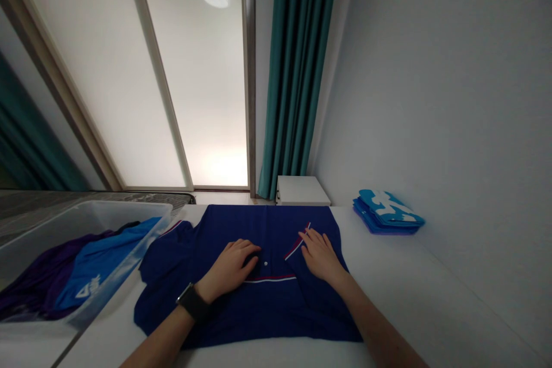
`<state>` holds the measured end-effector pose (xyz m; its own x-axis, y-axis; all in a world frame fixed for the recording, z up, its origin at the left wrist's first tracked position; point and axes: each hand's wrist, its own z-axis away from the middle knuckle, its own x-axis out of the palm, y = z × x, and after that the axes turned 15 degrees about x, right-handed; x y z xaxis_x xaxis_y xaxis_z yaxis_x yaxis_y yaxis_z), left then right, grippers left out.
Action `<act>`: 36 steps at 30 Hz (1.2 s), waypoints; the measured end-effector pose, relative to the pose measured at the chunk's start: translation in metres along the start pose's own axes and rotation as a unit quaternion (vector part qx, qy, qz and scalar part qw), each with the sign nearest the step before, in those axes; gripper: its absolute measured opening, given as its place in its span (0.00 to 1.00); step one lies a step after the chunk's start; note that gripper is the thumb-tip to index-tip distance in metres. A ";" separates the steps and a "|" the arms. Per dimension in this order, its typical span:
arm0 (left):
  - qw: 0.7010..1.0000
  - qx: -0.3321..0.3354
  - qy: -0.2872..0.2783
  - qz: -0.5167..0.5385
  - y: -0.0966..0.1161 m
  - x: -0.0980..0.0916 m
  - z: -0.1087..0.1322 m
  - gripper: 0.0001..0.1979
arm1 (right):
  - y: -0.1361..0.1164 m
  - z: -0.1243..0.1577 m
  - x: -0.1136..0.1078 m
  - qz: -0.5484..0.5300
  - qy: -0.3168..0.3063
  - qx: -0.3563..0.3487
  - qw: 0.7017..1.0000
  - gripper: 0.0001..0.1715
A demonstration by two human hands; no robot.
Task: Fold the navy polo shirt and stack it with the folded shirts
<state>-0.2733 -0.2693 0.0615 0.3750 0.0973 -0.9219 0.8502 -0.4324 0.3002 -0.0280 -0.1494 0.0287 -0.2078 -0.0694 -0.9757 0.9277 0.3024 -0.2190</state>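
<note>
A navy blue polo shirt (241,322) lies spread on the white table, with red and white stripes along its collar and sleeve edge. A small white button shows near its middle. My left hand (233,267), a black watch on its wrist, rests on the cloth left of the button with the fingers stretched out. Over on the right side of the shirt, my right hand (319,253) lies with its fingers apart, the fingertips touching beside a striped collar edge (294,248). Part of the cloth is hidden beneath both hands.
At the left stands a clear plastic bin (142,210) with purple and blue clothes (107,259) in it. A stack of folded blue clothes (388,213) sits on the table by the right wall. Beyond the table are a white cabinet (302,188) and a green curtain (297,69).
</note>
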 end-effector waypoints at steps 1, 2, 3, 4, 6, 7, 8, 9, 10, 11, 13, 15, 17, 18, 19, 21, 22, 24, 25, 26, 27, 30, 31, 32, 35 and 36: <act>1.000 -0.011 0.001 -0.009 0.006 -0.001 -0.006 0.14 | 0.002 -0.006 -0.002 0.000 0.005 -0.011 1.000 0.29; 1.000 -0.022 0.003 -0.017 0.013 -0.002 -0.014 0.13 | 0.005 -0.012 -0.005 0.000 0.014 -0.020 1.000 0.28; 0.999 -0.034 0.006 -0.026 0.020 -0.002 -0.022 0.12 | 0.007 -0.020 -0.007 0.000 0.024 -0.028 0.999 0.27; 0.999 -0.043 0.008 -0.033 0.026 -0.002 -0.031 0.11 | 0.010 -0.027 -0.010 0.001 0.033 -0.036 0.999 0.27; 0.998 -0.054 0.009 -0.044 0.039 0.003 -0.048 0.09 | 0.015 -0.043 -0.014 0.002 0.043 -0.044 0.998 0.25; 0.997 -0.063 0.009 -0.049 0.043 0.008 -0.055 0.09 | 0.017 -0.050 -0.016 0.002 0.044 -0.046 0.998 0.25; 0.996 -0.073 0.009 -0.053 0.047 0.013 -0.061 0.08 | 0.019 -0.057 -0.017 0.003 0.044 -0.048 0.998 0.24; 0.995 -0.085 0.010 -0.056 0.049 0.019 -0.065 0.08 | 0.021 -0.062 -0.018 0.004 0.044 -0.049 0.998 0.24; 0.994 -0.093 0.013 -0.057 0.050 0.026 -0.068 0.08 | 0.022 -0.067 -0.018 0.005 0.044 -0.050 0.998 0.24; 0.993 -0.098 0.018 -0.059 0.051 0.033 -0.069 0.08 | 0.024 -0.070 -0.018 0.007 0.043 -0.052 0.998 0.23; 0.992 -0.099 0.034 -0.066 0.050 0.045 -0.067 0.08 | 0.027 -0.074 -0.016 0.009 0.042 -0.056 0.998 0.22; 0.992 -0.093 0.047 -0.070 0.049 0.053 -0.064 0.08 | 0.030 -0.076 -0.013 0.009 0.042 -0.059 0.997 0.20; 0.993 -0.085 0.052 -0.064 0.049 0.058 -0.060 0.08 | 0.031 -0.075 -0.009 0.009 0.044 -0.058 0.997 0.19; 0.994 -0.082 0.053 -0.058 0.049 0.059 -0.060 0.08 | 0.031 -0.074 -0.007 0.010 0.045 -0.057 0.997 0.19; 0.994 -0.080 0.053 -0.051 0.049 0.059 -0.059 0.08 | 0.031 -0.074 -0.006 0.010 0.044 -0.057 0.997 0.19; 0.995 -0.080 0.054 -0.041 0.050 0.059 -0.059 0.07 | 0.031 -0.074 -0.004 0.013 0.041 -0.062 0.997 0.19; 0.995 -0.080 0.055 -0.037 0.050 0.059 -0.059 0.07 | 0.031 -0.074 -0.003 0.015 0.039 -0.065 0.997 0.19; 0.995 -0.081 0.057 -0.033 0.050 0.059 -0.060 0.07 | 0.032 -0.076 -0.004 0.020 0.034 -0.071 0.997 0.19; 0.995 -0.080 0.059 -0.032 0.049 0.059 -0.060 0.08 | 0.032 -0.077 -0.005 0.023 0.032 -0.075 0.996 0.18; 0.995 -0.079 0.061 -0.030 0.049 0.059 -0.060 0.08 | 0.033 -0.078 -0.006 0.026 0.030 -0.078 0.996 0.17; 0.995 -0.078 0.063 -0.027 0.049 0.059 -0.060 0.07 | 0.034 -0.080 -0.007 0.029 0.028 -0.082 0.996 0.16; 0.995 -0.078 0.066 -0.015 0.048 0.059 -0.060 0.07 | 0.036 -0.083 -0.010 0.037 0.017 -0.090 0.995 0.12; 0.995 -0.080 0.065 -0.010 0.048 0.058 -0.061 0.07 | 0.036 -0.084 -0.012 0.039 0.013 -0.091 0.995 0.11; 0.995 -0.082 0.065 -0.005 0.048 0.058 -0.061 0.07 | 0.036 -0.085 -0.013 0.042 0.007 -0.091 0.995 0.11; 0.994 -0.085 0.063 0.008 0.049 0.056 -0.061 0.07 | 0.035 -0.088 -0.017 0.050 -0.007 -0.088 0.995 0.10; 0.994 -0.085 0.064 0.011 0.049 0.056 -0.061 0.07 | 0.033 -0.089 -0.019 0.053 -0.011 -0.086 0.995 0.10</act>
<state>-0.1884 -0.2304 0.0396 0.4297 0.2073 -0.8788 0.8870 -0.2793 0.3678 -0.0209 -0.0532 0.0394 -0.1036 -0.0479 -0.9935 0.8768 0.4672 -0.1139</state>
